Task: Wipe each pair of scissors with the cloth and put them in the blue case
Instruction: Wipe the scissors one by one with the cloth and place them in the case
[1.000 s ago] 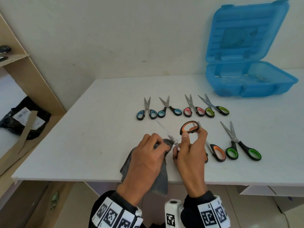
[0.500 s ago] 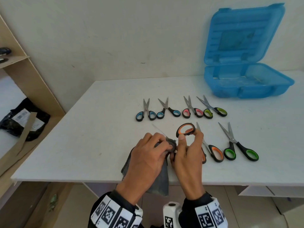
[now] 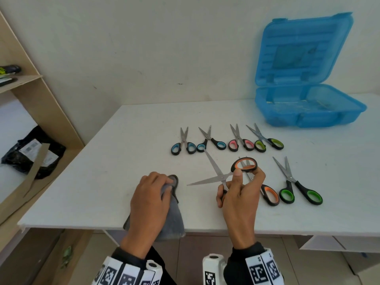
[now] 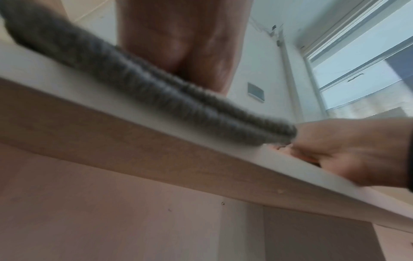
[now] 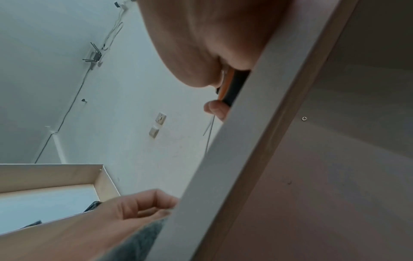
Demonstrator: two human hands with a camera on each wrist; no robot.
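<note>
My right hand [image 3: 236,177] holds the orange-handled scissors [image 3: 218,173] above the white table, near its front edge, with the blades spread wide and pointing left. Its thumb and a finger pinch the upper handle ring [image 3: 244,165]. The handle [image 5: 232,84] shows under the palm in the right wrist view. To the left, my left hand [image 3: 164,182] grips the grey cloth [image 3: 174,217], which lies on the table and hangs over its edge [image 4: 156,91]. The blue case [image 3: 308,112] stands open at the back right, lid upright.
Two blue-handled scissors [image 3: 183,145], a pink pair [image 3: 239,141] and a yellow-green pair [image 3: 267,140] lie in a row mid-table. Another orange pair [image 3: 269,194] and a green pair [image 3: 298,190] lie right of my right hand. A wooden shelf with a black bag [image 3: 30,153] stands left.
My hands have come apart. The left hand carried the cloth leftwards off the blades and down to the table; the scissors now show bare, widely spread blades.
</note>
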